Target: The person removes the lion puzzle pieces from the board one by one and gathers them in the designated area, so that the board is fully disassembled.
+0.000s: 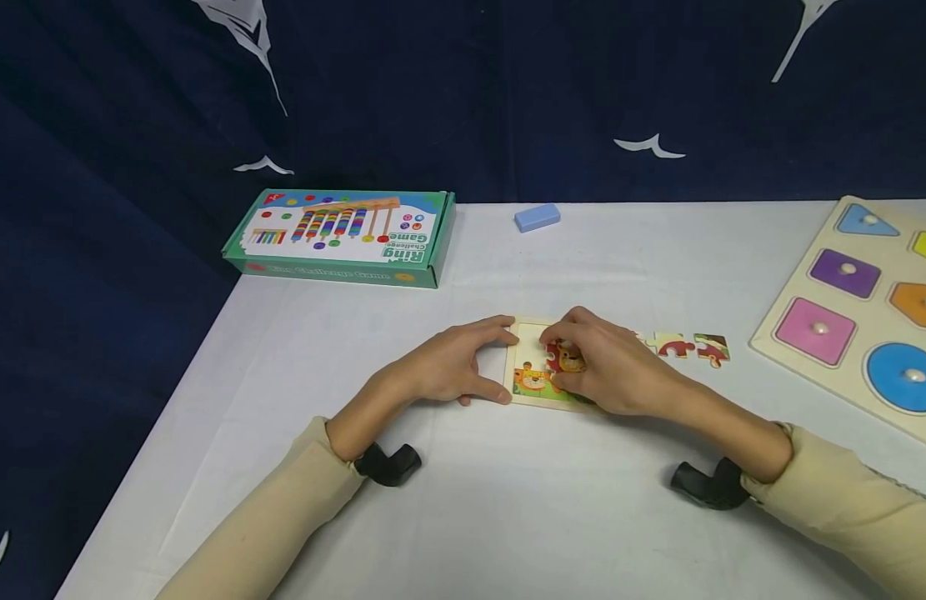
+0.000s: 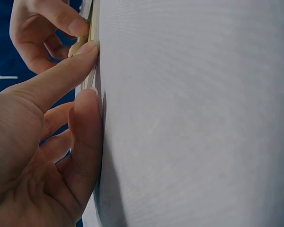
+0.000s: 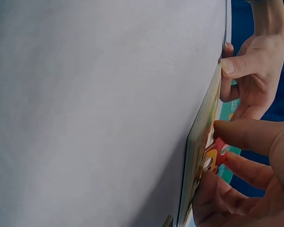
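A small wooden puzzle board [image 1: 545, 403] lies on the table between my hands. An orange animal-face piece [image 1: 532, 380] sits in its lower left part, with bare wood above it. My left hand [image 1: 458, 360] touches the board's left side, thumb at the near corner and a fingertip farther up. Over the board's right part, my right hand [image 1: 620, 367] pinches a red and yellow puzzle piece [image 3: 217, 152] between thumb and fingers. That piece is tilted up from the board in the right wrist view. The hand hides the board's right end.
Loose puzzle pieces [image 1: 673, 344] lie right of the board. A larger wooden shape board with knobs [image 1: 796, 279] is at the right. Toward the back stand a green game box [image 1: 331, 271] and a blue block [image 1: 538, 217]. A dark curtain [image 1: 447, 100] hangs behind the table.
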A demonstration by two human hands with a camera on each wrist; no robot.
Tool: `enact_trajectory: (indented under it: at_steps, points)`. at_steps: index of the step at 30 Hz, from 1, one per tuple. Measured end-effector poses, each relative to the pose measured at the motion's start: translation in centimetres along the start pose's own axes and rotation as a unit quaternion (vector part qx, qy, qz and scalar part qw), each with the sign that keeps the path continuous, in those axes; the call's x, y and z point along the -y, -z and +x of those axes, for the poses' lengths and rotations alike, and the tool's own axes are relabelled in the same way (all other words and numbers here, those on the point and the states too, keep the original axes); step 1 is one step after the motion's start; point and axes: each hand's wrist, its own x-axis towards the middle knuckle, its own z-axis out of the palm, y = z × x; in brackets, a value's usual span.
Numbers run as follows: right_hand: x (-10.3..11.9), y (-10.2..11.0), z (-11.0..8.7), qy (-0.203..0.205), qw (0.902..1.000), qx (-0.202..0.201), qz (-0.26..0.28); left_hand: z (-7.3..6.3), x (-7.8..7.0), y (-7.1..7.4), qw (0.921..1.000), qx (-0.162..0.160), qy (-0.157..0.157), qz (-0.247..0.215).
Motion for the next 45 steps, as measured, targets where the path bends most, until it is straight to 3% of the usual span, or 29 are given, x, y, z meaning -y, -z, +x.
enact_trajectory:
  at_steps: [8, 23, 45]
  points:
    - [-0.1, 0.3, 0.0, 0.023, 0.9997, -0.002, 0.007, -0.1, 0.0, 0.0, 1.0000, -0.001, 0.001, -0.003]
    - [-0.1, 0.9, -0.7, 0.016, 0.9996, -0.025, 0.001, -0.2, 0.0, 0.0, 0.9999, -0.003, -0.001, -0.014]
    - [-2.1, 2.2, -5.5, 0.012, 0.9955, -0.088, -0.032, -0.1, -0.1, -0.1, 0.9999, -0.008, -0.005, -0.012]
